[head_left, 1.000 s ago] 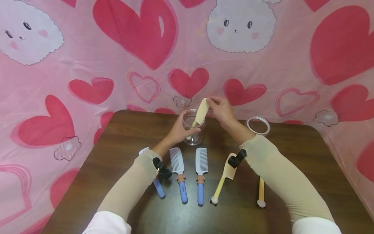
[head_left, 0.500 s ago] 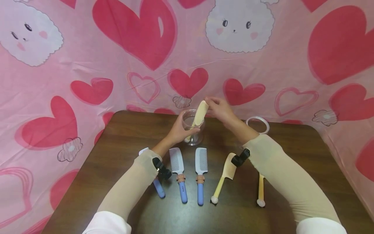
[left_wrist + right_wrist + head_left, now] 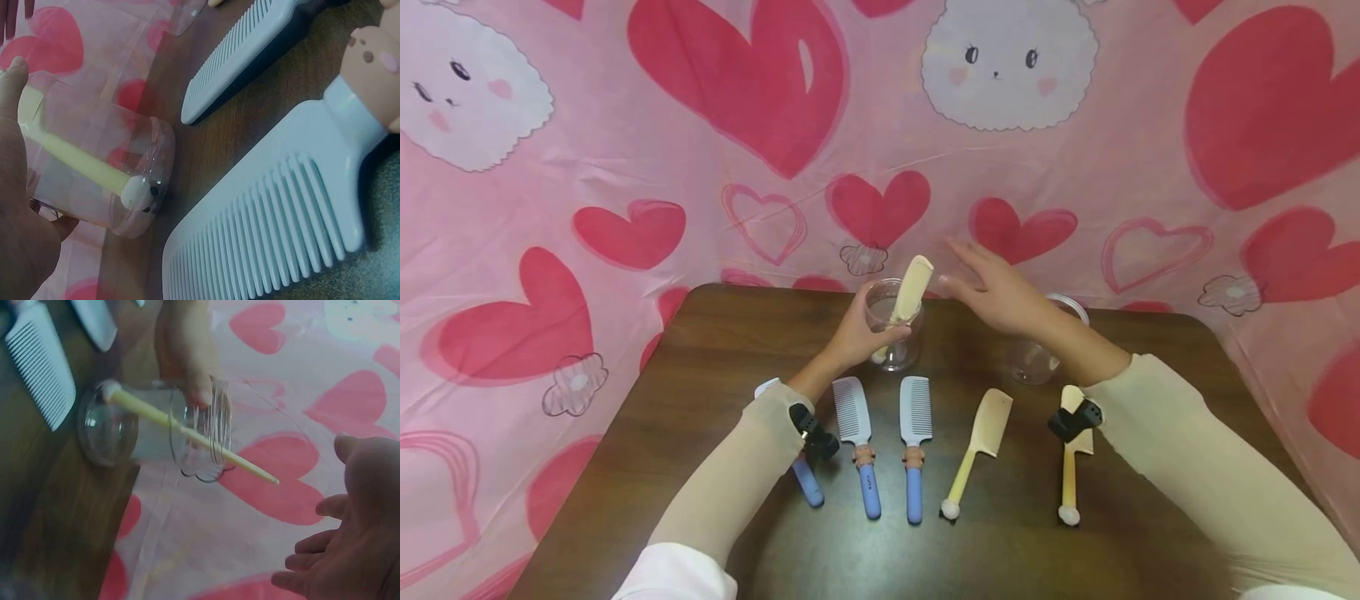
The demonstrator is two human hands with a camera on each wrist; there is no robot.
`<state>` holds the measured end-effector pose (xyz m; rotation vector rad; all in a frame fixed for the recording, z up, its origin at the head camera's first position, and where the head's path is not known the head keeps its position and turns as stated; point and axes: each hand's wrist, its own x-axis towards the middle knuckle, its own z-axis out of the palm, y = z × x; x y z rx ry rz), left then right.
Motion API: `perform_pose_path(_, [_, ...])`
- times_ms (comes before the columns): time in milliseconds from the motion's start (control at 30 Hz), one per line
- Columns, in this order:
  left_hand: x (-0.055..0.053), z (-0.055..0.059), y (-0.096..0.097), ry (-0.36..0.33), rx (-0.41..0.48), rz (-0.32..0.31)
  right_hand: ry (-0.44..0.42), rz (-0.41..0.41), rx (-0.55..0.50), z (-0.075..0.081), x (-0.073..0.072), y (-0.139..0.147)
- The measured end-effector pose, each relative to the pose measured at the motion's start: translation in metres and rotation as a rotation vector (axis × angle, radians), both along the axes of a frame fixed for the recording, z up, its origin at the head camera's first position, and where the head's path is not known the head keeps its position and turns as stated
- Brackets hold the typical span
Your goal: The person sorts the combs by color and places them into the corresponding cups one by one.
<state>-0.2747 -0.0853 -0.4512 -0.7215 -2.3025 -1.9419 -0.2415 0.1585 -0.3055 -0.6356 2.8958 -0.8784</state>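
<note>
My left hand grips a clear plastic jar near its rim, fingers and thumb curled round it. Inside leans a yellow comb, handle down, its head sticking out above the rim. The left wrist view shows the handle's white ball end at the jar's bottom. My right hand is apart from the comb, to its right, with fingers spread and nothing in them. In the right wrist view, a gap separates that hand from the comb's tip.
Before the jar lie blue combs, one partly under my left forearm. Right of them are a yellow comb and another comb partly hidden by the wrist camera. A second clear jar stands behind my right forearm. A pink heart-print cloth hangs behind the table.
My right hand has let go of the yellow comb's head and moved right, its fingers spreading. The comb now leans in the jar by itself. My left hand keeps its hold.
</note>
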Motion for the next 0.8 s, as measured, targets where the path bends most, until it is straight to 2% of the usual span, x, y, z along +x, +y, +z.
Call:
perform_pose_path(133, [0.002,0.001,-0.002,0.001,0.001,0.012,0.082,0.019,0.130,0.003,0.015,0.013])
perform_pose_path(233, [0.003,0.001,-0.003,-0.001,0.011,0.012,0.106,0.011,0.198,0.003,0.026,0.023])
perform_pose_path(433, [0.003,-0.001,-0.004,-0.008,0.000,0.015,0.068,-0.029,0.258,-0.004,0.047,0.049])
perform_pose_path(600, [0.004,-0.001,-0.004,-0.014,-0.002,0.015,0.075,-0.052,0.318,-0.015,0.062,0.072])
perform_pose_path(800, [0.007,0.001,-0.003,-0.020,-0.006,0.026,0.039,-0.101,0.299,-0.034,0.077,0.099])
